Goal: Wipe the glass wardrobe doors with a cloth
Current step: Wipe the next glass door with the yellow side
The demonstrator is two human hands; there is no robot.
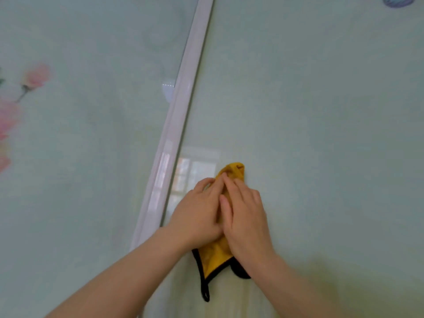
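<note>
A yellow cloth (pixel 214 258) with a black hem lies flat against the pale green glass of the right wardrobe door (pixel 309 115). My left hand (pixel 197 214) and my right hand (pixel 246 216) both press on the cloth side by side, fingers pointing up and touching each other. The cloth's top corner pokes out above my fingertips. Its lower corner with a black hanging loop dangles below my wrists. The left wardrobe door (pixel 91 111) has pink flowers printed on it.
A white frame strip (pixel 176 120) runs diagonally between the two doors, just left of my left hand. A window reflection shows on the glass near the cloth. A blue-purple print (pixel 398 1) sits at the top right corner.
</note>
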